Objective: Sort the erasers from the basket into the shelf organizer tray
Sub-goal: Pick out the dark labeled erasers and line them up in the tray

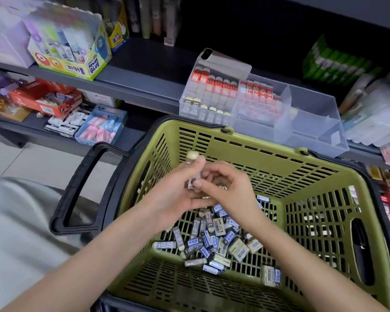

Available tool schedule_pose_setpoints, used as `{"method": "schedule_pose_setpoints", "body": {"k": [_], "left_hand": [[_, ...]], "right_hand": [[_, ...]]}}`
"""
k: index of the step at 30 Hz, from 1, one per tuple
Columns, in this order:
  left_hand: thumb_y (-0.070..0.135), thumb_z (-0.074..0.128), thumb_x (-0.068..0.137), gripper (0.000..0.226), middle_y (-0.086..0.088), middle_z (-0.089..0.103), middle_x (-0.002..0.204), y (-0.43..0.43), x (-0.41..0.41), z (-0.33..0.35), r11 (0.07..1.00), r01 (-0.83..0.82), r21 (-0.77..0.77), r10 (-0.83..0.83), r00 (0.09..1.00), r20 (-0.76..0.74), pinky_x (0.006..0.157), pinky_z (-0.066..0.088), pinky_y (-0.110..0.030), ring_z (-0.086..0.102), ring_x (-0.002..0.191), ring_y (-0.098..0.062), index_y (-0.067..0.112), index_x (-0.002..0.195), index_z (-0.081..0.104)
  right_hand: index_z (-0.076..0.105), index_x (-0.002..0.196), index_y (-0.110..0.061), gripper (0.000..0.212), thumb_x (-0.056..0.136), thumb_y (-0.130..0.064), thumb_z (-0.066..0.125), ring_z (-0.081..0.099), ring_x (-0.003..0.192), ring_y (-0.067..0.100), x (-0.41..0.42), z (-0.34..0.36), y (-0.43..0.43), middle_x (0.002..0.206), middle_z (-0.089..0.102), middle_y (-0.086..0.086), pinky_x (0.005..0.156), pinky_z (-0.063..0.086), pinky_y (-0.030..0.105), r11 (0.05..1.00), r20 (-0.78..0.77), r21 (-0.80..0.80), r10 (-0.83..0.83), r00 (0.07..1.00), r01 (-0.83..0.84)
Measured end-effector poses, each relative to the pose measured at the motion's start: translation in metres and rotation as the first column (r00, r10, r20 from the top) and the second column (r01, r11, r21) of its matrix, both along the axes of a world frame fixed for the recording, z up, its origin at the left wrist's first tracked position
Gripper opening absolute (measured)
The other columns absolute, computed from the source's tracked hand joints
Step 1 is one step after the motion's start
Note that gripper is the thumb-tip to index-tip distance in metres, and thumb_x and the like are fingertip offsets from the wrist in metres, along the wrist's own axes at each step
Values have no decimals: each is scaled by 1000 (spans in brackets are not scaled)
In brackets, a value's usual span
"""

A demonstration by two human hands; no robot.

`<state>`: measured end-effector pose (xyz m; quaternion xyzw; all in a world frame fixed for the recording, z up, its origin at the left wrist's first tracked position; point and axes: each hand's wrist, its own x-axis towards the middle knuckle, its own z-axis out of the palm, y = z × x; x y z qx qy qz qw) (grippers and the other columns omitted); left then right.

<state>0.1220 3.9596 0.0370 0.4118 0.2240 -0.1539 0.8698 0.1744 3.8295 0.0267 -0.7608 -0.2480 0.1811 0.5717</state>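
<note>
Evidently, at mid-frame, the left hand (173,194) and right hand (227,192) pinched one eraser (192,174), likely light and stiff, by its sleeve.

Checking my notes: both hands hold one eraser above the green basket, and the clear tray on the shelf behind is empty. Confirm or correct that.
The tray is not empty: the head view shows rows of erasers in its left compartments. Otherwise right: left hand and right hand hold one eraser above the basket.
</note>
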Motion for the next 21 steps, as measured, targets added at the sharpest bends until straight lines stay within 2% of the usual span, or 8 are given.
{"method": "schedule_pose_setpoints", "body": {"k": [4, 6, 7, 9, 12, 17, 19, 21], "left_hand": [[28, 58, 89, 35, -17, 72, 96, 2, 4, -4, 992, -95, 88, 103, 991, -89, 72, 58, -33, 71, 91, -28, -2, 107, 58], [27, 58, 88, 28, -9, 74, 81, 9, 7, -4, 970, -84, 228, 108, 989, -97, 71, 58, -31, 71, 80, -22, 2, 100, 59], [28, 59, 86, 27, -6, 73, 77, 14, 8, -3, 960, -85, 267, 112, 990, -90, 71, 58, -30, 71, 76, -19, 4, 98, 59], [29, 61, 80, 29, -3, 72, 74, 22, 10, -1, 955, -88, 282, 109, 992, -62, 71, 58, -30, 69, 73, -17, 5, 96, 60], [25, 65, 76, 29, -4, 70, 78, 32, 11, 0, 965, -83, 249, 89, 996, -11, 66, 57, -26, 68, 73, -17, 5, 97, 61], [18, 65, 80, 20, -4, 68, 77, 36, 10, -2, 980, -102, 171, 101, 995, 14, 63, 54, -23, 65, 71, -16, 5, 94, 61], [17, 65, 81, 18, -4, 67, 76, 37, 9, -3, 983, -96, 157, 94, 995, 17, 64, 54, -23, 64, 70, -15, 5, 94, 61], [18, 67, 77, 22, -4, 67, 75, 37, 9, -3, 986, -92, 137, 91, 996, 16, 63, 54, -22, 64, 68, -14, 5, 93, 61]], "right_hand": [[72, 85, -24, 6, 84, -25, 67, 63, 73, 15, 3, -14, -14, 79, 70, 0, 69, 53, 29, 995, 39, 71, -69, 997, 66], [71, 75, -18, 21, 89, -31, 62, 55, 57, 10, 5, -41, -21, 67, 68, 2, 57, 47, 28, 973, 97, -176, -135, 986, 150], [70, 73, -17, 28, 89, -37, 60, 53, 53, 10, 4, -58, -24, 64, 66, 3, 55, 47, 28, 899, 105, -425, -62, 993, 101], [69, 71, -16, 41, 86, -52, 56, 58, 58, 13, -2, -90, -30, 64, 65, 0, 56, 48, 25, 585, 4, -808, 122, 993, -68], [60, 67, -15, 52, 82, -65, 52, 61, 76, 18, -10, -122, -34, 76, 59, 1, 57, 41, 23, 358, 66, -933, 223, 973, -19], [57, 107, -8, 71, 80, -72, 42, 47, 100, 27, -18, -145, -23, 110, 51, 9, 82, 43, 38, 265, 320, -940, 471, 822, 214], [60, 103, -9, 68, 82, -70, 42, 49, 98, 28, -14, -143, -27, 107, 53, 9, 81, 44, 39, 273, 343, -934, 493, 799, 232], [67, 87, -9, 55, 78, -62, 58, 56, 91, 28, -13, -141, -34, 96, 59, 8, 72, 49, 36, 385, 412, -893, 488, 769, 234]]}}
